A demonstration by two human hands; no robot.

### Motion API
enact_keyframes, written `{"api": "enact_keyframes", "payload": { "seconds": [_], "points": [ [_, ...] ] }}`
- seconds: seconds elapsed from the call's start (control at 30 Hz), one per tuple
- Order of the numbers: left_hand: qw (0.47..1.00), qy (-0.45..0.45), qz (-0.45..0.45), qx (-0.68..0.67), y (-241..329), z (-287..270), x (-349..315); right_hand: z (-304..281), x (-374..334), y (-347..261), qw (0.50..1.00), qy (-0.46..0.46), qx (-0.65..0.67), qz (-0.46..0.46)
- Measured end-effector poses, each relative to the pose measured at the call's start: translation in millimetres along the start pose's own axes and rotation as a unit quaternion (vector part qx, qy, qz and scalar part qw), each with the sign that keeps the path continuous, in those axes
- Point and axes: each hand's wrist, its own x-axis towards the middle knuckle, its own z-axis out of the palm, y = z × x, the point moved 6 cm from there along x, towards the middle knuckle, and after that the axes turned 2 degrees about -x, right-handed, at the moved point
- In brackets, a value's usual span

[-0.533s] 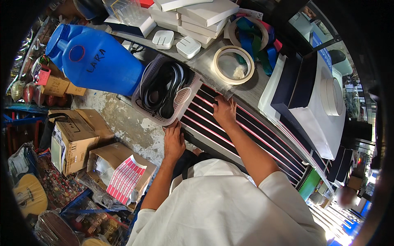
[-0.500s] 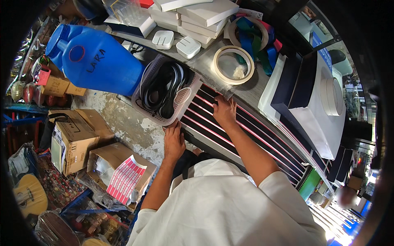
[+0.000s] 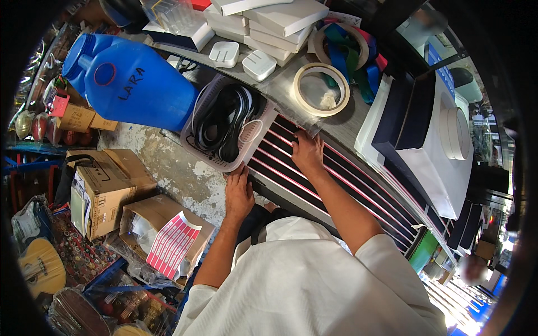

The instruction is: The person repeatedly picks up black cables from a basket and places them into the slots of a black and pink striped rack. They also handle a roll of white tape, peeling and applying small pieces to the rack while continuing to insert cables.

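Observation:
My left hand (image 3: pixel 239 194) is at the near corner of a pale plastic basket (image 3: pixel 227 166). Its fingers stretch forward, with the tips against the basket's lower edge. Coiled black and white cables (image 3: pixel 224 120) fill the basket. To the right, my right hand (image 3: pixel 308 152) lies on a row of long black strips (image 3: pixel 342 185) with red and white edges. Its fingers are apart, the tips reaching to the rim of the grey tabletop (image 3: pixel 274 89); I see nothing held in it.
A blue plastic jug (image 3: pixel 143 84) lies left of the basket. Two white power adapters (image 3: pixel 259 66), a tape roll (image 3: pixel 320 89) and stacked white boxes (image 3: pixel 286 22) sit on the tabletop. Navy and white boxes (image 3: pixel 431 157) stand at right. Cardboard boxes (image 3: pixel 112 190) are on the left.
Hardly anything differs. Both hands stay in the same places, and the whole view has shifted very slightly.

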Motion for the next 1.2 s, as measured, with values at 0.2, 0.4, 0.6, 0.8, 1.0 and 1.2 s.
{"api": "enact_keyframes", "payload": {
  "seconds": [0.2, 0.4, 0.6, 0.8, 1.0, 1.2],
  "points": [
    [1.0, 0.0, 0.001, 0.004, -1, 1, 0, 3, 9, -24, 0.996, 0.007, 0.019, -0.083],
    [1.0, -0.006, 0.0, -0.004, -3, 1, 0, 11, 21, -47, 0.991, -0.011, -0.024, -0.133],
    [1.0, -0.013, -0.014, -0.001, -3, 2, 0, 8, 30, -58, 0.985, 0.002, -0.042, -0.167],
    [1.0, -0.013, -0.015, -0.001, -2, 1, 1, 7, 32, -61, 0.985, -0.044, -0.069, -0.15],
    [1.0, -0.01, -0.011, -0.001, -2, 0, 0, 14, 32, -54, 0.988, -0.106, -0.017, -0.114],
    [1.0, -0.009, -0.015, -0.001, -4, 2, -1, 36, 35, -21, 0.998, -0.051, -0.03, 0.004]
  ]
}}
